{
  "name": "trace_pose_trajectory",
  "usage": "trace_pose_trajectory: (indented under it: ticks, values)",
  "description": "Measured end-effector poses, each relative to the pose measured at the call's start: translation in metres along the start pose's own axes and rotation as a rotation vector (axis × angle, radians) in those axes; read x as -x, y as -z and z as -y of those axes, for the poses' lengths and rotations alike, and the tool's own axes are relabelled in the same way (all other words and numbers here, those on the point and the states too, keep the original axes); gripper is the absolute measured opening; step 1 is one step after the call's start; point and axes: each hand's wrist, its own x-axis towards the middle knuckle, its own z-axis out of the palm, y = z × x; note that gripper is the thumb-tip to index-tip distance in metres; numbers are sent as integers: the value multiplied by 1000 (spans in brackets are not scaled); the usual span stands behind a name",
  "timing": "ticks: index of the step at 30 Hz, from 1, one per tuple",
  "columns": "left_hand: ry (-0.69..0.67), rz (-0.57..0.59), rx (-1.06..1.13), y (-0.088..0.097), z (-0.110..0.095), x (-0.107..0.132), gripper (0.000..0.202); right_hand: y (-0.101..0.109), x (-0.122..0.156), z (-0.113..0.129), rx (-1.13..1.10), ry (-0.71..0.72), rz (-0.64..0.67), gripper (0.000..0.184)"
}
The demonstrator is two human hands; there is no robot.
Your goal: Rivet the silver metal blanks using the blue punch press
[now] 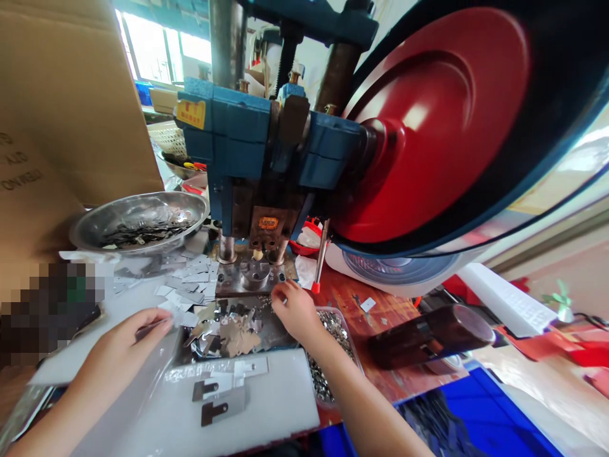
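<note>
My left hand (137,330) pinches a thin flat metal plate (179,315) between thumb and fingers, left of the press. At the front right edge of the press's die base (238,282) is my right hand (295,311), fingers curled together; whatever they may hold is too small to tell. A round metal die (254,274) sits on that base beneath the ram (271,223). Stamped metal pieces (233,333) lie heaped just in front, between my hands. Flat metal blanks (193,279) are spread left of the die. Two notched pieces (214,411) rest on the white foam sheet (271,406).
A steel bowl (143,197) of dark metal strips stands at the left. Under my right forearm is a plastic tray (359,355) of small metal parts. A dark cylinder (428,336) lies at right, near a blue bin (514,412). The red flywheel (428,120) overhangs the right.
</note>
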Motion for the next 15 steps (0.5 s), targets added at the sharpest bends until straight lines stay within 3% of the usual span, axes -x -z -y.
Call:
trace_pose_trajectory:
  ticks: [3, 6, 10, 15]
  values:
    - [-32, 47, 211, -16, -31, -17, 44, -3, -34, 6, 8, 125, -130, 17]
    - [-29, 75, 398, -31, -57, -29, 46, -6, -55, 9, 108, 242, -135, 19]
    - [64, 166, 734, -43, -74, -30, 46, -6, -55, 6, 208, 302, -135, 25]
    - [202, 208, 1020, -49, -81, -25, 27, -1, -41, 5, 57, 321, -134, 30]
